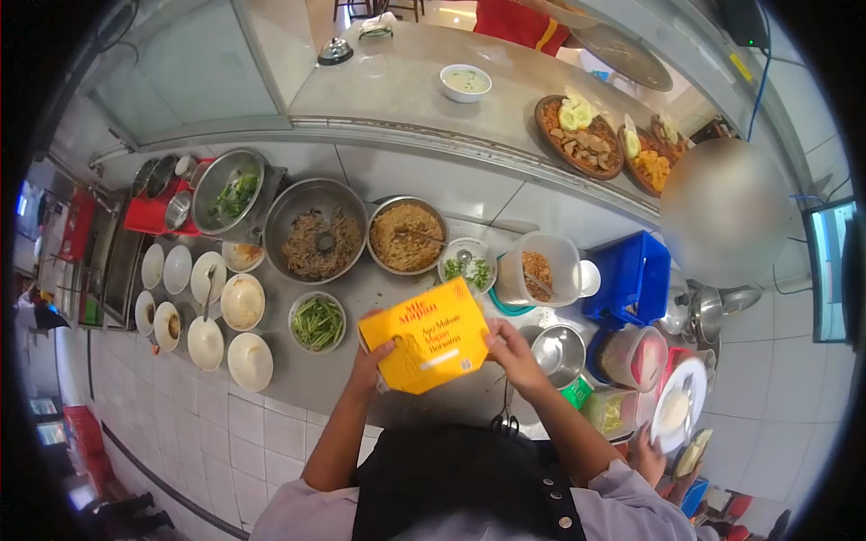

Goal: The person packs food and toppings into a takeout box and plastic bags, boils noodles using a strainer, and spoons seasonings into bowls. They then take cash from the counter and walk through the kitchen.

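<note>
A yellow cardboard food box (431, 335) with red and black lettering is held up over the front of the steel counter. My left hand (370, 368) grips its left edge, thumb on the printed face. At the box's right edge, my right hand (511, 353) has its fingers closed on the cardboard. Beyond the box stand a bowl of chopped green onion (466, 261) and a pot of brown crumbly topping (406, 236). Sliced cucumber fills a small bowl (317, 323) to the left. Scissors (507, 420) lie at the counter edge below my right hand.
Several white bowls (250, 361) stand on the left. A large pan of shredded meat (316, 233), a tub of fried bits (538, 275) and a blue bin (640, 270) line the counter. Plated dishes (579, 135) rest on the upper ledge. Another person's hand (646, 457) holds a white plate at right.
</note>
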`<act>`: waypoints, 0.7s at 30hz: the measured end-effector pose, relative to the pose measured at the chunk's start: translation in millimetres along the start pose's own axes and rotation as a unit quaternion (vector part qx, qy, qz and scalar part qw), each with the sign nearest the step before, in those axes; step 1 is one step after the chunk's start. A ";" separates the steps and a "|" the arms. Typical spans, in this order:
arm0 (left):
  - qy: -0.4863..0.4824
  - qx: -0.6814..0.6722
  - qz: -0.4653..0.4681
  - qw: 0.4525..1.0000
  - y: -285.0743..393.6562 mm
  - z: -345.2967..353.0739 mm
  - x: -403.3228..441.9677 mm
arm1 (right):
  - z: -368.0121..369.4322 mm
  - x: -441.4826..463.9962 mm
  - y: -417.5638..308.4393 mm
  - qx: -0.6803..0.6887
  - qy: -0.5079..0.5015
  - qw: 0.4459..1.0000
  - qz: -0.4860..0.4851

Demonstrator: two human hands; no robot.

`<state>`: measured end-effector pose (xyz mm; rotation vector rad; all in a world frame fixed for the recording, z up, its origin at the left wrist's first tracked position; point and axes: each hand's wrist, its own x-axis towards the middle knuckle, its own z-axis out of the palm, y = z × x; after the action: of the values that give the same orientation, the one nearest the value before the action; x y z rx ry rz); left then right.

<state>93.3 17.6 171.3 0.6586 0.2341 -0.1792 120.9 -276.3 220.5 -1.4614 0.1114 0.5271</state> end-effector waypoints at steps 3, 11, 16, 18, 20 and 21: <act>0.025 -0.007 0.033 0.999 30.1 7.4 29.6 | 4.7 -1.9 -48.2 0.062 -0.001 0.997 -0.049; 0.083 0.073 0.195 0.975 176.0 78.1 160.6 | -20.9 -48.1 -154.9 -0.069 0.006 0.967 -0.245; 0.054 0.088 0.233 0.967 238.7 87.8 260.8 | -50.9 -118.3 -226.2 -0.211 0.117 0.892 -0.382; 0.062 0.084 0.236 0.966 252.9 86.1 288.2 | -50.2 -147.7 -238.5 -0.236 0.126 0.863 -0.428; 0.071 0.062 0.243 0.965 260.2 77.0 310.6 | -49.0 -176.2 -246.0 -0.296 0.140 0.808 -0.490; 0.079 0.056 0.243 0.965 262.2 81.7 318.8 | -53.4 -190.1 -248.4 -0.308 0.152 0.799 -0.494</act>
<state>474.1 141.6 300.4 0.8241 0.2095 0.3350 66.7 -383.9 514.1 -1.9713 -0.6122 -0.6027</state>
